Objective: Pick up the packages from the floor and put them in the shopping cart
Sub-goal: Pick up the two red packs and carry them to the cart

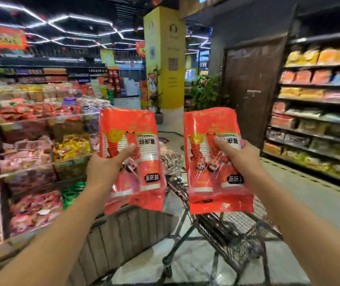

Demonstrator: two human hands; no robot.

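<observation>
I hold two matching red packages of stacked paper cups up in front of me, both upside down. My left hand [108, 165] grips the left package [131, 131] by its side, thumb across the front. My right hand [240, 159] grips the right package [212, 129] the same way. Both packages hang above the black wire shopping cart [241, 226], which stands below and slightly right of centre. A few wrapped goods lie at the cart's far end [171, 158].
A tiered display of bagged snacks [31, 145] fills the left side, with a slatted wooden base [123, 234] close to the cart. Stocked shelves [313, 120] line the right. A yellow pillar [164, 58] and a brown door [251, 89] stand ahead. The floor is pale tile.
</observation>
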